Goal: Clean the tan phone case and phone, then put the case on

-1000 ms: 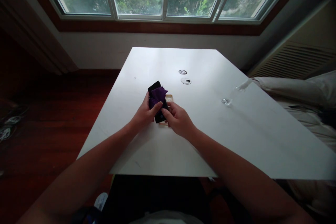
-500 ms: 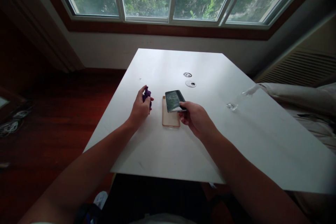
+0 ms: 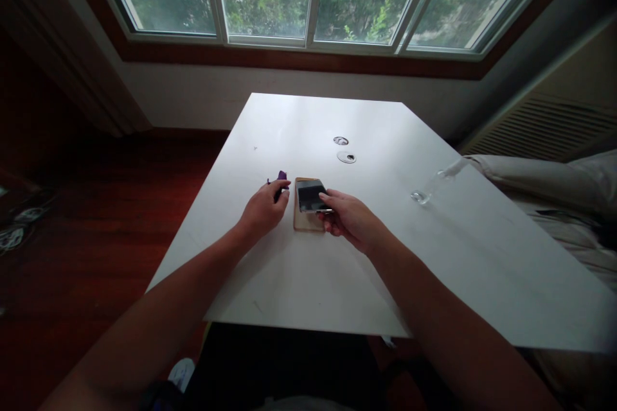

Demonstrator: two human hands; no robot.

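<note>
My right hand [image 3: 349, 215] grips a dark-screened smartphone [image 3: 311, 196] by its right edge, thumb on top and fingers beneath. Under the phone, a tan phone case [image 3: 307, 223] lies flat on the white table; whether the two touch is hard to tell. To the left, my left hand [image 3: 264, 209] is closed around a crumpled purple cloth [image 3: 282, 176], which pokes out past the fingers. The left fingertips are just short of the case's left side.
Two round cable-hole covers [image 3: 346, 157] sit in the white table [image 3: 366, 282] beyond the phone. A clear plastic piece [image 3: 420, 197] lies to the right, near light fabric [image 3: 511, 170] at the table's edge. Windows [image 3: 265, 0] line the far wall.
My left hand has turned more palm-down and shifted right, toward the phone, with the purple cloth. My right hand has lowered and tilted the phone over the case. The view has shifted slightly.
</note>
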